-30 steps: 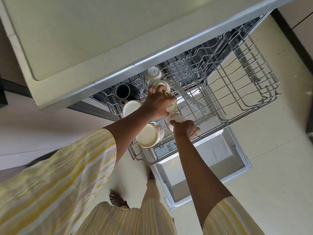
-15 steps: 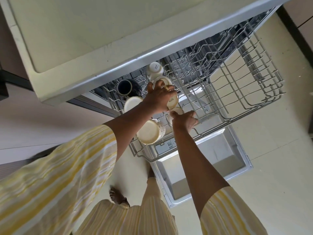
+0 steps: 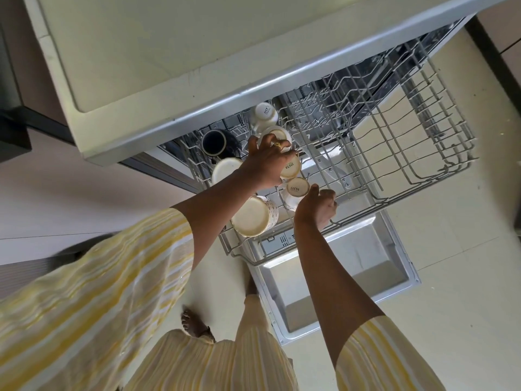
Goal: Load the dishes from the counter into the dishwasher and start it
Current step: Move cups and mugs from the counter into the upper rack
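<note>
Leaning over the open dishwasher, a person in a yellow-striped garment reaches both arms from the bottom of the frame up to the pulled-out wire rack point(image 3: 366, 153) at the centre. The left hand point(image 3: 267, 165), a ring on one finger, curls its fingers round an upturned cream cup point(image 3: 291, 168) with "SISTA" printed on its base, holding it at the left end of the rack. Just below it in the frame sits a second cup point(image 3: 297, 189) of the same kind, base up. The right hand point(image 3: 315, 210) is just beside this one, thumb at its edge and fingers curled near the rack's front rim – whether it grips the cup or the wire I cannot tell.

More crockery fills that left end of the rack: a white cup point(image 3: 265, 112) at the back, another cream cup point(image 3: 277, 135) partly under the left fingers, a dark mug point(image 3: 214, 142), a pale round dish point(image 3: 225, 170), and a large patterned mug point(image 3: 253, 218) lying on its side nearest the person. The right half of the rack shows only bare wire.

The dishwasher door point(image 3: 352, 266) lies folded down under the rack – lower centre of the frame. The pale desk point(image 3: 169, 52) spans the upper left, and a bare foot point(image 3: 194, 323) stands on the floor point(image 3: 465, 277).
</note>
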`<state>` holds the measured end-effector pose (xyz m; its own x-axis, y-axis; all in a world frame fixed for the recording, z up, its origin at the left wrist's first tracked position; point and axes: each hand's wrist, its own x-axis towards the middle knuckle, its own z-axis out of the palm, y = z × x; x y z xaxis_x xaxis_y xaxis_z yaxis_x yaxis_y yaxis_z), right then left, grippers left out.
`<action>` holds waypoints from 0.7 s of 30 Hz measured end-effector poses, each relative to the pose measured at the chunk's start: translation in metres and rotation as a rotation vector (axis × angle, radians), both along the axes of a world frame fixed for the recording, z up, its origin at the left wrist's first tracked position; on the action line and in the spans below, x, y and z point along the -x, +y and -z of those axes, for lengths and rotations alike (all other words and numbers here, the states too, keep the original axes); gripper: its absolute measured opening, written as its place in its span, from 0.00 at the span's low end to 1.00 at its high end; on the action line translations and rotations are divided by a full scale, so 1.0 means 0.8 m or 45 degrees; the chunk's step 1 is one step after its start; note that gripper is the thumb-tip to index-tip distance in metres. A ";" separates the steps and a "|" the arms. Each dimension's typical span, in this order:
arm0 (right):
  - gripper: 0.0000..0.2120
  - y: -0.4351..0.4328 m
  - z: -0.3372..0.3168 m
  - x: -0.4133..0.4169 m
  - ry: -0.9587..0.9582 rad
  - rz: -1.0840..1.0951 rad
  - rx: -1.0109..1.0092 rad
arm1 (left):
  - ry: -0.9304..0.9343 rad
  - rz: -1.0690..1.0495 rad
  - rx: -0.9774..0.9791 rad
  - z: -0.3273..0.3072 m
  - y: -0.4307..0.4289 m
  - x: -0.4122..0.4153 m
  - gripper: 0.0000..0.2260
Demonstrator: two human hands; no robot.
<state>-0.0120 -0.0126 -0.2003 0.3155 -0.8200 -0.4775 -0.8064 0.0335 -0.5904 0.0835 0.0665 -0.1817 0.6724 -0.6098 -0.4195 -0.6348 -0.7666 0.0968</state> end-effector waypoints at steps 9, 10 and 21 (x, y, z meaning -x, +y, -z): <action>0.15 0.031 -0.032 0.023 -0.009 -0.922 0.529 | -0.019 -0.214 0.143 -0.037 0.027 0.046 0.27; 0.14 0.037 -0.038 0.023 -0.027 -0.988 0.557 | -0.025 -0.250 0.181 -0.041 0.033 0.053 0.27; 0.19 0.112 -0.103 0.029 -0.178 -1.718 0.764 | -0.094 -0.636 0.456 -0.087 0.152 0.130 0.26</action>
<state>-0.0350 0.0767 -0.1179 0.9944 0.0634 -0.0840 0.0335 -0.9475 -0.3181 -0.0206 0.1882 -0.1123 0.9324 -0.3084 -0.1888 -0.2225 -0.9009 0.3726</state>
